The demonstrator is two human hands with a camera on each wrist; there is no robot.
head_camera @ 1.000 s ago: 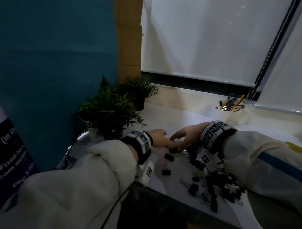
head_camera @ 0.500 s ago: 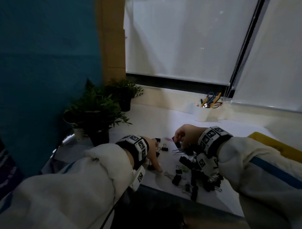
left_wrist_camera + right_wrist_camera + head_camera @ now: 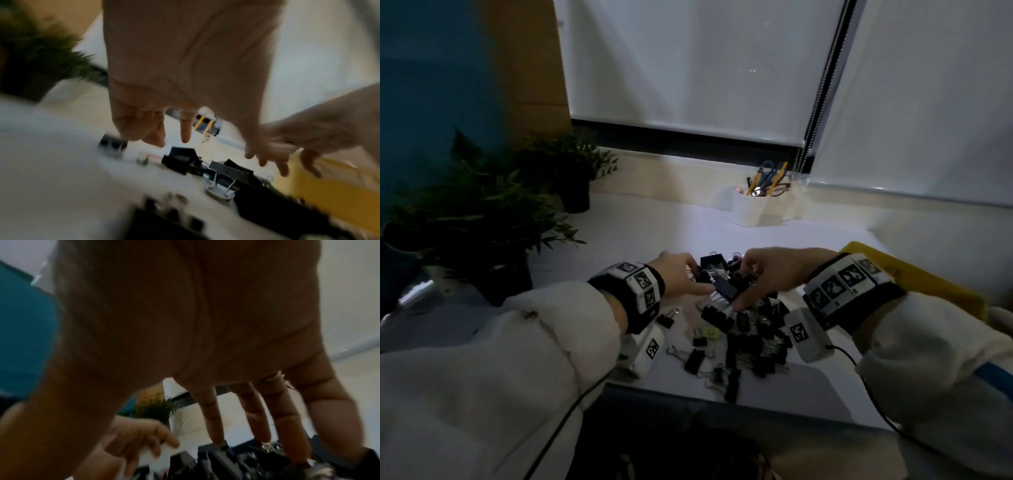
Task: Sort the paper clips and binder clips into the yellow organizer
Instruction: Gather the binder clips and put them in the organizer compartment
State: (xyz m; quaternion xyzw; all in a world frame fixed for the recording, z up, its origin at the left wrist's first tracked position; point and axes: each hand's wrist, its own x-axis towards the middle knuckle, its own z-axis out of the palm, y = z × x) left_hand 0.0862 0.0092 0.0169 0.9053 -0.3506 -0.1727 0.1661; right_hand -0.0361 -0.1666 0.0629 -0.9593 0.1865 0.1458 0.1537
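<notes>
A heap of black binder clips [image 3: 756,337] lies on the white table [image 3: 654,233], with loose ones [image 3: 694,360] toward the front edge. Both hands hover over the far part of the heap. My left hand [image 3: 688,279] reaches in from the left with its fingers [image 3: 186,129] straight and pointing down; one fingertip touches a large black clip [image 3: 726,289]. My right hand [image 3: 755,284] comes from the right, its straight fingers [image 3: 258,418] spread down onto the clips [image 3: 236,456]. I see no clip gripped in either hand. The yellow organizer [image 3: 914,279] lies right of the heap, partly behind my right wrist.
Two potted plants [image 3: 482,219] [image 3: 571,171] stand at the left. A white cup of pens and scissors [image 3: 751,207] stands at the back by the window blind. The table's front edge [image 3: 774,407] runs just below the loose clips. A small yellow smiley clip [image 3: 710,331] lies among them.
My left hand has lifted off the table near the front and moved right and farther in. The right hand has uncurled its fingers over the heap. The two hands now nearly meet.
</notes>
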